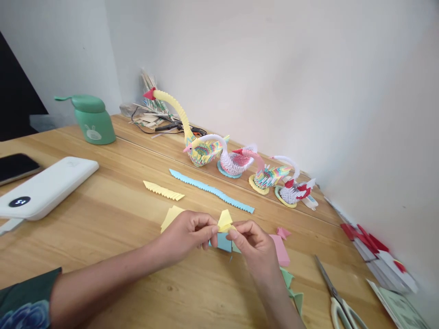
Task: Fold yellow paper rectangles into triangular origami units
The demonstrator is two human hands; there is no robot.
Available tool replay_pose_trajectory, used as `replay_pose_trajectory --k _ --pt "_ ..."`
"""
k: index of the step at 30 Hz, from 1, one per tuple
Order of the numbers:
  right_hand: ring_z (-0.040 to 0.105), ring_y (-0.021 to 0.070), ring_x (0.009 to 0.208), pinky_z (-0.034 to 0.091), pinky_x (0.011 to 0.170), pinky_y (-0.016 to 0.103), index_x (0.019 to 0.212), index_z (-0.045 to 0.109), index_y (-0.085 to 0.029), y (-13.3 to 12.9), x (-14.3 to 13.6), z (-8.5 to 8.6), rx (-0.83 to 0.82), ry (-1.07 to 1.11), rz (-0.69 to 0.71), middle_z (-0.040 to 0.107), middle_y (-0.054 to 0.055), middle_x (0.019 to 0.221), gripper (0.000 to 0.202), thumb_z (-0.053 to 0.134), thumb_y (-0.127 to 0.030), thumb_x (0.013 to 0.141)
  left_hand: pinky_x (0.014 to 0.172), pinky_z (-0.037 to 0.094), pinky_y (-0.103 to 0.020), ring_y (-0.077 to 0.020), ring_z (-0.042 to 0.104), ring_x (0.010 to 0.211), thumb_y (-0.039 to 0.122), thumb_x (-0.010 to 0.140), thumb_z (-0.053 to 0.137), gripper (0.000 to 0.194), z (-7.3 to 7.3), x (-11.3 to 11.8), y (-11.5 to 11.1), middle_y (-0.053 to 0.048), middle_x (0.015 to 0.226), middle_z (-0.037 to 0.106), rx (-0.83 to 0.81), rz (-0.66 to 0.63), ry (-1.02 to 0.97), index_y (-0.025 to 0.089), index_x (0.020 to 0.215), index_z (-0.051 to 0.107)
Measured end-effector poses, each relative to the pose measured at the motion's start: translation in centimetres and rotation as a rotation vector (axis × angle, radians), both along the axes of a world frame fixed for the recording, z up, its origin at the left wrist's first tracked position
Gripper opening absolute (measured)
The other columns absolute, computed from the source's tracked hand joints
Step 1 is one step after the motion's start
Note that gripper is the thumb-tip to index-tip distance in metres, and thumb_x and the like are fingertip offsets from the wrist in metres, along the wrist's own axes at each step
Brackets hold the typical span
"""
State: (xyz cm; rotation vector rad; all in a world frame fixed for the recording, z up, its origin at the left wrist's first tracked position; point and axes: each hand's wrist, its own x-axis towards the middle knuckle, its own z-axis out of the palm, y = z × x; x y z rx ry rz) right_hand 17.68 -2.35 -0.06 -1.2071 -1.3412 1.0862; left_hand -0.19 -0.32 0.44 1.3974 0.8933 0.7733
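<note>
Between my two hands is a small piece of folded yellow paper (pixel 225 220), its pointed flap standing up. My left hand (pixel 192 230) pinches its left side between thumb and fingers. On the other side, my right hand (pixel 255 242) pinches the right end. Just below the fingers lies blue paper (pixel 224 243), partly hidden. A stack of yellow paper (pixel 170 216) sticks out behind my left hand. Pink paper (pixel 281 250) and a small pink folded piece (pixel 283 233) lie right of my right hand, with green folded pieces (pixel 291 288) nearer me.
Several paper swans (pixel 233 162) stand along the wall. A blue folded strip (pixel 212 191) and a yellow strip (pixel 163 190) lie before them. Scissors (pixel 334 292) are at the right. At the left are a power bank (pixel 51 185), a phone (pixel 17 167) and a green cup (pixel 94 121).
</note>
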Motion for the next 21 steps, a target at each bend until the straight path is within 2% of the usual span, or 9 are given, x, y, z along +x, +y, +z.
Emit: replay_pose_trajectory --k 12,18,21 --pt "0.06 0.0157 0.068 0.045 0.062 0.026 0.064 0.059 -0.018 0.0 -0.7 -0.1 -0.037 0.036 -0.032 0.067 0.003 0.072 0.017 0.068 -0.03 0.072 0.052 0.037 -0.019 -0.0088 0.048 0.051 0.03 0.079 0.051 0.024 0.0 0.3 -0.1 0.003 0.057 0.058 -0.024 0.03 -0.023 0.016 0.06 0.059" --pt "0.064 0.0158 0.068 0.05 0.067 0.029 0.064 0.057 -0.019 -0.1 -1.2 -0.2 -0.125 0.161 -0.059 0.068 0.002 0.078 0.021 0.071 -0.033 0.07 0.051 0.038 -0.02 -0.0088 0.048 0.049 0.031 0.077 0.053 0.023 -0.3 0.4 -0.1 0.003 0.056 0.059 -0.052 0.05 -0.033 0.016 0.06 0.059" --pt "0.063 0.0148 0.065 0.051 0.068 0.029 0.063 0.057 -0.018 -0.2 -1.5 -0.3 -0.156 0.251 -0.078 0.067 0.001 0.073 0.022 0.073 -0.033 0.067 0.05 0.038 -0.019 -0.0085 0.048 0.048 0.03 0.075 0.054 0.021 -0.4 0.4 0.0 0.003 0.056 0.06 -0.072 0.057 -0.049 0.016 0.059 0.058"
